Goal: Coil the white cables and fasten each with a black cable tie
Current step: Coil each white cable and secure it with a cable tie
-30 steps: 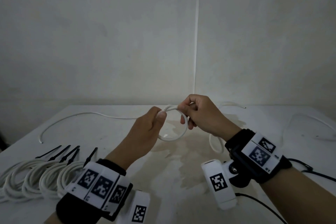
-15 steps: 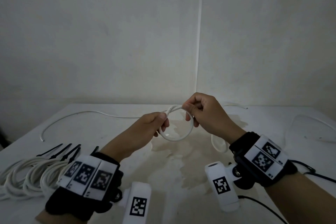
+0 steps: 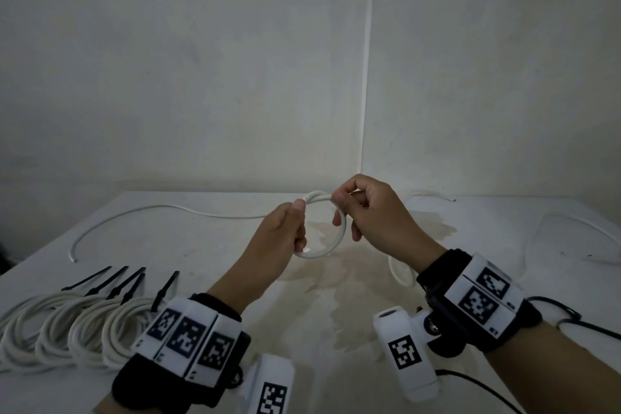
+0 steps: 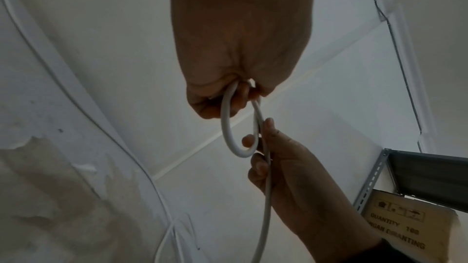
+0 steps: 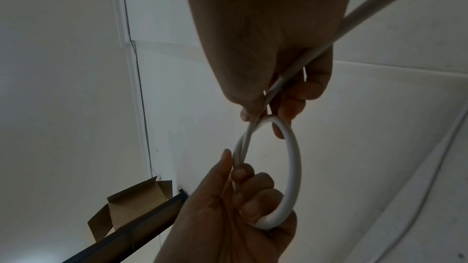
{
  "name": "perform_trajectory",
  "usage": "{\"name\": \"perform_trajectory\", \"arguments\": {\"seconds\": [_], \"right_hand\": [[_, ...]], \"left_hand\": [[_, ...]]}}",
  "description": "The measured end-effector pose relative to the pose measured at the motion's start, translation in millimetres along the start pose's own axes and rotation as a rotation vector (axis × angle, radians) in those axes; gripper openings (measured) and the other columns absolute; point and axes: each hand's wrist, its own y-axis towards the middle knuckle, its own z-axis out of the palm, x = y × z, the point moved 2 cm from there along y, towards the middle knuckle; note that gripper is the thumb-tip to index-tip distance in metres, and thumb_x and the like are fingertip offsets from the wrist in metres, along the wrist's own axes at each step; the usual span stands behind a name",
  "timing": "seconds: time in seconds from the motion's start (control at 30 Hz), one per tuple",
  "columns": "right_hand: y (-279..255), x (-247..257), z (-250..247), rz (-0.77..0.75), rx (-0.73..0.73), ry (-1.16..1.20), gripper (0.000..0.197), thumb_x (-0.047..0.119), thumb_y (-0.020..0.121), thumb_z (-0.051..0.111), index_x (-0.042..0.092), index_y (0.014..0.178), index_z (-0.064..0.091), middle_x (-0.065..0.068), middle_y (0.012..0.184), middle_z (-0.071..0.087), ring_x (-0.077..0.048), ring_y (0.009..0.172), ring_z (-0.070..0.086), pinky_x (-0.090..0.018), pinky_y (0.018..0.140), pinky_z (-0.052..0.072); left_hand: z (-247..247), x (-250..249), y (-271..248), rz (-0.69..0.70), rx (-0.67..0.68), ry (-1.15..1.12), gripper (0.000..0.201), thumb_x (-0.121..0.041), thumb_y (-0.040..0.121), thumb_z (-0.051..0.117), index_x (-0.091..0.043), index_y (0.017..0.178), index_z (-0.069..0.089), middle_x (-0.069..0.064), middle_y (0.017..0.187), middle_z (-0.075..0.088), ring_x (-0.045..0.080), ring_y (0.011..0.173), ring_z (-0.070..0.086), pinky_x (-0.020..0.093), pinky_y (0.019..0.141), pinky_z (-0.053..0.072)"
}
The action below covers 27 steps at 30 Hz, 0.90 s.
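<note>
Tied coils lie far left on table, black ties on; left hand grips white cable, first loop only; right hand pinches it; loose cable far right waits.

Above the middle of the table we see the left hand and right hand side by side, a cable loop held between them; the cable's tail trails left across the far tabletop; at the near left lie tied coils (ties pointing away from us); another loose cable lies far right
</note>
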Motion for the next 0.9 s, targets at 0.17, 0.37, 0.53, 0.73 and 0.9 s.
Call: {"name": "perform_trajectory", "arguments": {"seconds": [0.17, 0.37, 0.53, 0.73, 0.9], "right_hand": [[1, 3, -1, -0.008, 0.012, 0.002, 0.017, 0.030, 0.092, 0.052, 0.017, 0.081, 0.054, 0.005, 0.070, 0.068, -0.011, 0.040, 0.049, -0.018, 0.048, 0.041], [-3, -17, -15, -0.159, -0.054, -0.260, 0.011, 0.029, 0.095, 0.045, 0.027, 0.085, 0.049, 0.008, 0.067, 0.054, -0.007, 0.057, 0.046, -0.019, 0.056, 0.034], [2, -47, -33, -0.152, -0.162, -0.205, 0.008, 0.019, 0.096, 0.043, 0.025, 0.102, 0.044, 0.004, 0.060, 0.044, -0.013, 0.056, 0.042, -0.027, 0.060, 0.040], [9, -49, -19, -0.156, -0.042, -0.621, 0.021, 0.025, 0.099, 0.035, 0.016, 0.108, 0.052, 0.002, 0.087, 0.058, -0.014, 0.076, 0.053, -0.029, 0.068, 0.039], [4, -40, 10, -0.474, 0.032, -1.012, 0.010, 0.013, 0.083, 0.064, 0.016, 0.092, 0.063, -0.002, 0.072, 0.060, -0.022, 0.060, 0.061, -0.026, 0.043, 0.033]], "left_hand": [[1, 2, 5, 0.006, -0.037, -0.061, 0.039, -0.032, 0.098, 0.035, -0.014, 0.064, 0.037, -0.013, 0.044, 0.037, 0.003, 0.044, 0.037, 0.023, 0.058, 0.034], [-24, 1, 20, -0.069, -0.214, -0.490, 0.039, -0.022, 0.099, 0.037, -0.017, 0.061, 0.033, -0.011, 0.041, 0.029, 0.006, 0.038, 0.027, 0.024, 0.054, 0.026], [-62, 3, 23, -0.080, -0.298, -0.638, 0.039, -0.025, 0.099, 0.036, -0.018, 0.061, 0.031, -0.010, 0.040, 0.028, 0.006, 0.037, 0.028, 0.021, 0.051, 0.029], [-72, 9, 20, -0.048, -0.283, -0.506, 0.041, -0.026, 0.100, 0.034, -0.019, 0.060, 0.027, -0.011, 0.040, 0.023, 0.005, 0.034, 0.020, 0.018, 0.041, 0.027], [-68, 12, 19, -0.059, -0.308, -0.362, 0.040, -0.024, 0.099, 0.036, -0.018, 0.060, 0.029, -0.012, 0.039, 0.026, 0.006, 0.035, 0.022, 0.026, 0.051, 0.023]]}}
